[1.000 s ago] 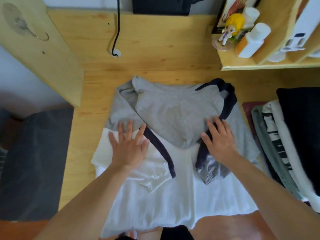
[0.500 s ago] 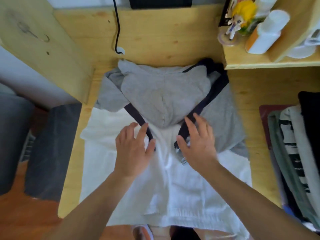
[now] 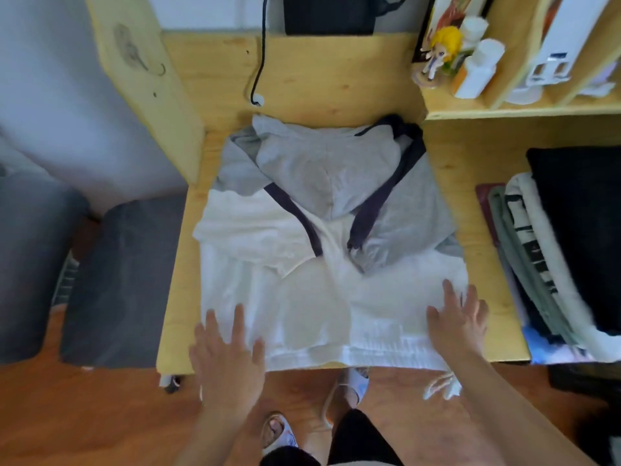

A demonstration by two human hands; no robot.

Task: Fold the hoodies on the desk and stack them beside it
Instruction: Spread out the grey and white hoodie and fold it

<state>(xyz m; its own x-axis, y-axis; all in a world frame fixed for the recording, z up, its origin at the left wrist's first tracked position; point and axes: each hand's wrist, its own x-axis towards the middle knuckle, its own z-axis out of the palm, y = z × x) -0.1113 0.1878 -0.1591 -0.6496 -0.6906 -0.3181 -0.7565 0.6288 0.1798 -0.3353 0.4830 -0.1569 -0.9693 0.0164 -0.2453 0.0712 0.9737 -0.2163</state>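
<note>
A white and grey hoodie [image 3: 322, 297] lies flat on the wooden desk [image 3: 336, 82], grey hood at the far end, both sleeves with dark stripes folded across its middle. My left hand [image 3: 228, 348] lies flat with spread fingers on the near left corner of the white hem. On the near right part of the hem rests my right hand [image 3: 460, 321], also flat and open. The hem hangs slightly over the desk's near edge. A stack of folded clothes [image 3: 551, 250] sits on the desk's right side.
A shelf unit [image 3: 517, 109] with bottles and a figurine stands at the back right. A black cable [image 3: 260, 62] runs down the desk's back. Dark grey cushions [image 3: 114, 284] lie on the floor at the left. My feet in sandals [image 3: 279, 428] stand below the desk edge.
Both hands have slid from the folded sleeves at the hoodie's middle down toward me and apart, to the corners of the hem. The hoodie itself lies as before.
</note>
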